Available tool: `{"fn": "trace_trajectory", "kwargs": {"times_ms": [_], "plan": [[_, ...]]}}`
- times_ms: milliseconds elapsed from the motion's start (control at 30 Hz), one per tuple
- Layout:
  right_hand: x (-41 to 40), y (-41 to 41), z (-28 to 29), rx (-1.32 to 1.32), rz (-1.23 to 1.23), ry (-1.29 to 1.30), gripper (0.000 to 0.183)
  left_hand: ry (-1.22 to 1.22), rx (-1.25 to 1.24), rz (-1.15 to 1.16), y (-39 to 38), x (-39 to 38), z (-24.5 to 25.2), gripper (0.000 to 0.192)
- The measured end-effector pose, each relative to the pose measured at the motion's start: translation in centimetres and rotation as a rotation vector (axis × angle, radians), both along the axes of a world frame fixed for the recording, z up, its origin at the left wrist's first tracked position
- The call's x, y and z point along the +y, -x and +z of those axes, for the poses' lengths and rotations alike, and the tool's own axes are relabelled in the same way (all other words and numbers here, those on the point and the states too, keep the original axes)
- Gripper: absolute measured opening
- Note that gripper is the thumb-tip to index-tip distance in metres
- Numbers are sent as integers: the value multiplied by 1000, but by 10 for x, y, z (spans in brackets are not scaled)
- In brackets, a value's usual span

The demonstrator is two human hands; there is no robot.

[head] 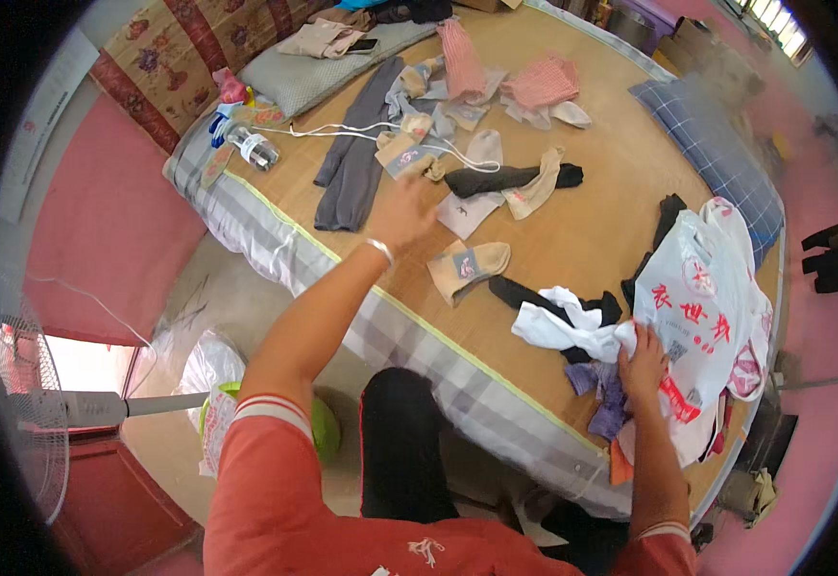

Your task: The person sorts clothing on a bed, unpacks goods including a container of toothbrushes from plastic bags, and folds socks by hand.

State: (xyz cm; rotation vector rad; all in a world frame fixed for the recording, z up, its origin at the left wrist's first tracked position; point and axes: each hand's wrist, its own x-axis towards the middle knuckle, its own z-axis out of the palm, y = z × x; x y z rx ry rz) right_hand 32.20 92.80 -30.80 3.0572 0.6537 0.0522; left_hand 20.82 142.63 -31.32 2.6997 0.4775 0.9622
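My left hand (pixel 406 216) is stretched over the bed, its fingers apart and slightly blurred, just below a beige sock with a grey patch (pixel 406 156). To its right lie a pale sock (pixel 468 213) and a rolled black garment (pixel 492 181). A second beige sock (pixel 466 268) rests nearer the bed's edge. My right hand (pixel 642 363) is closed around the end of a white sock (pixel 563 330), beside a printed plastic bag (pixel 689 288). Beneath the white sock are black socks (pixel 523 297), and purple cloth (pixel 604 403) is bunched close to my right wrist.
Grey trousers (pixel 361 151), pink knitted pieces (pixel 543 81) and a white cable (pixel 347 129) lie farther back. A plastic bottle (pixel 257 149) is at the left. Pillows (pixel 318 68) sit along the sides. A fan (pixel 37 410) and green bin (pixel 325 428) stand beside the bed.
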Motion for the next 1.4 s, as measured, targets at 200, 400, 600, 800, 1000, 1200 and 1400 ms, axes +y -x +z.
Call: {"fn": "trace_trajectory", "kwargs": {"times_ms": [200, 400, 600, 800, 1000, 1200, 1400], "plan": [[0, 12, -29, -126, 45, -88, 65, -92, 476, 221, -22, 66, -2, 31], [-5, 10, -24, -201, 98, -154, 63, 634, -80, 88, 32, -20, 57, 35], [2, 12, -6, -23, 3, -19, 65, 1909, -284, -211, 82, -142, 78, 36], [43, 83, 84, -42, 311, -314, 71, 2039, -157, -163, 114, -212, 74, 39], [69, 194, 85, 791, 183, -703, 47, 1974, 376, -203, 128, -245, 80, 41], [1, 147, 14, 1097, 162, -781, 38, 1478, 950, -536, 120, -198, 36, 19], [-9, 131, -2, 1012, -5, -745, 41, 1477, 1000, -431, 99, -227, 28, 33]]}}
